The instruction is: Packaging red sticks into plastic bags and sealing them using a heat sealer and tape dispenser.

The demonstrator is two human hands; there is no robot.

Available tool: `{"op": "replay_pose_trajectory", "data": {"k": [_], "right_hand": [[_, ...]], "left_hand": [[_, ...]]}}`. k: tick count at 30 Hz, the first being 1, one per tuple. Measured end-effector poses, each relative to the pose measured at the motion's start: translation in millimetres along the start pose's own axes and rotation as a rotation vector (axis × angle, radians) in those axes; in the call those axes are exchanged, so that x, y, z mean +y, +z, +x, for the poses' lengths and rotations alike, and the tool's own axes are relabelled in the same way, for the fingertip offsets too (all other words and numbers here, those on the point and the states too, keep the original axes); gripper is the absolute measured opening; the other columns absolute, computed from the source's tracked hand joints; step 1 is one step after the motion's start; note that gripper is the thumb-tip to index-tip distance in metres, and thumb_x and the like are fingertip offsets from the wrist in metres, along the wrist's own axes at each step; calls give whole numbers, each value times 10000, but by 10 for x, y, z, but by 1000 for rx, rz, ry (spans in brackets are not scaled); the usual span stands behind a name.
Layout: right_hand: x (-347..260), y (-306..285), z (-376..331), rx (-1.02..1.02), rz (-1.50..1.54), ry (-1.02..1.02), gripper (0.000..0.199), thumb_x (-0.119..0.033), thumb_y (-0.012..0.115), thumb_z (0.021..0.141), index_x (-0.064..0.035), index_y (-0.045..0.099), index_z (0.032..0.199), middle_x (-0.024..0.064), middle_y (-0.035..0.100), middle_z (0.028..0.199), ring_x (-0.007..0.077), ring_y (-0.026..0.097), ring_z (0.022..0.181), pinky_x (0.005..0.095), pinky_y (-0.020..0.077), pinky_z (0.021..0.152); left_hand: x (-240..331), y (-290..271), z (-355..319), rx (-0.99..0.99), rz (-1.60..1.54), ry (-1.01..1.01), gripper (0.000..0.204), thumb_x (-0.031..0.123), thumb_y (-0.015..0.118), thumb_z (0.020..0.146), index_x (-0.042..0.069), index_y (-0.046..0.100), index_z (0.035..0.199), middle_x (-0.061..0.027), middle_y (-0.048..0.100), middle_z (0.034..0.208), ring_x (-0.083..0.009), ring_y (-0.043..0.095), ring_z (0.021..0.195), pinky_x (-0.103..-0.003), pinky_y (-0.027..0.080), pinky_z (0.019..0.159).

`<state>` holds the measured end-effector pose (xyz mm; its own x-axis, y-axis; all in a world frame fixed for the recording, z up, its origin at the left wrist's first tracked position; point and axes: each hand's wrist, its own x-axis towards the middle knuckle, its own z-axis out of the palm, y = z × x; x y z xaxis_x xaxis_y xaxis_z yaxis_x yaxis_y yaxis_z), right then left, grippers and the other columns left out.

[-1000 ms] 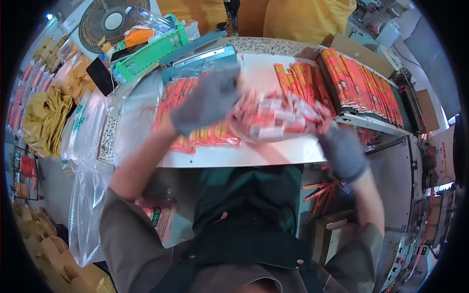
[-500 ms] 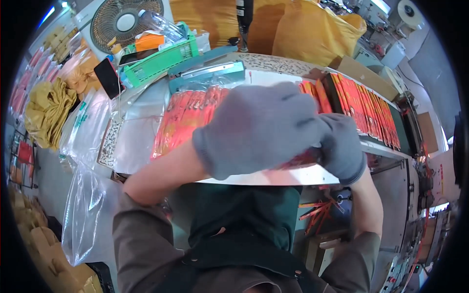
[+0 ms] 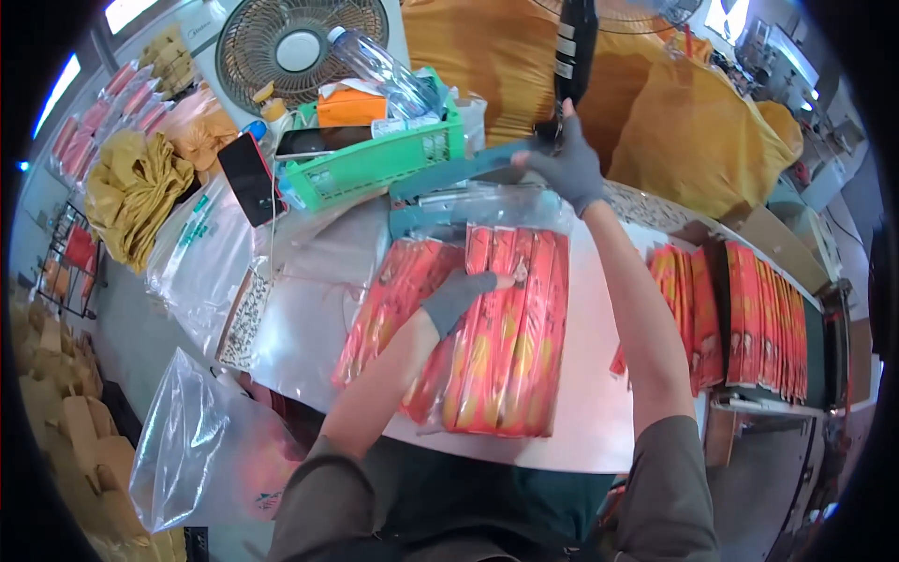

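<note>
My left hand (image 3: 462, 302), in a grey glove with bare fingertips, lies open on a clear plastic bag of flat red packets (image 3: 510, 361). The bag's top end reaches the blue sealer (image 3: 426, 220). Beneath and left of it are more bagged red packets (image 3: 379, 304), partly hidden by my left forearm. My right hand (image 3: 571, 170), gloved alike, is stretched forward at the end of the sealer's raised blue arm (image 3: 468, 173). Its visible fingers are apart; whether it touches the arm I cannot tell. Just beyond it stands a black upright object (image 3: 576, 51).
A green basket (image 3: 375, 169) with a clear bottle (image 3: 379, 70) stands before a fan (image 3: 300, 51). A phone (image 3: 251, 178) leans beside it. Rows of red packets (image 3: 763, 318) stand at right. Large yellow sacks (image 3: 707, 140) are behind; clear bags (image 3: 201, 450) hang at left.
My hands, together over the table before, have parted. The left now rests on the bagged packets, which lie in view; the right has gone forward to the sealer arm. The view has shifted.
</note>
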<state>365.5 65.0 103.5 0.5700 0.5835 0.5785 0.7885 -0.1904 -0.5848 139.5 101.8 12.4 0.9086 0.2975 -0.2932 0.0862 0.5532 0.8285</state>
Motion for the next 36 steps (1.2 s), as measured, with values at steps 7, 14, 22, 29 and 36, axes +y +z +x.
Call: {"op": "replay_pose_trajectory", "data": {"k": [7, 14, 22, 29, 36], "right_hand": [[567, 281, 96, -36, 63, -84, 376, -311, 659, 802, -85, 592, 1095, 106, 614, 946, 209, 589, 839, 299, 457, 758], [519, 537, 63, -39, -43, -164, 300, -339, 586, 855, -40, 569, 827, 161, 511, 778, 325, 522, 711, 389, 413, 642], [597, 431, -31, -139, -227, -137, 298, -352, 519, 892, -56, 553, 890, 147, 568, 877, 360, 566, 807, 407, 457, 672], [150, 103, -458, -213, -182, -198, 471, -402, 542, 868, -108, 431, 1219, 248, 500, 1155, 416, 572, 927, 444, 465, 795], [647, -337, -2151, -600, 734, 527, 658, -294, 618, 859, 5, 306, 1355, 160, 508, 1230, 239, 540, 1055, 358, 455, 884]], "left_hand": [[254, -224, 327, 183, -136, 3, 499, 222, 728, 731, -11, 571, 1143, -106, 628, 1065, -187, 616, 950, -322, 500, 823], [338, -324, 307, 174, -98, 80, 417, 168, 686, 786, 10, 567, 1153, -75, 625, 1081, -186, 600, 997, -322, 473, 879], [143, -267, 279, 54, -84, 148, 486, 227, 676, 800, 32, 535, 1222, -77, 576, 1188, -180, 541, 1100, -337, 398, 972], [85, -347, 239, 294, 354, 146, 676, 420, 725, 719, -37, 537, 1180, -183, 620, 1077, -256, 619, 957, -375, 486, 840], [-278, 306, -281, 383, 1273, 85, 914, 493, 555, 800, -87, 163, 1388, -313, 572, 1077, -421, 584, 958, -457, 458, 855]]}}
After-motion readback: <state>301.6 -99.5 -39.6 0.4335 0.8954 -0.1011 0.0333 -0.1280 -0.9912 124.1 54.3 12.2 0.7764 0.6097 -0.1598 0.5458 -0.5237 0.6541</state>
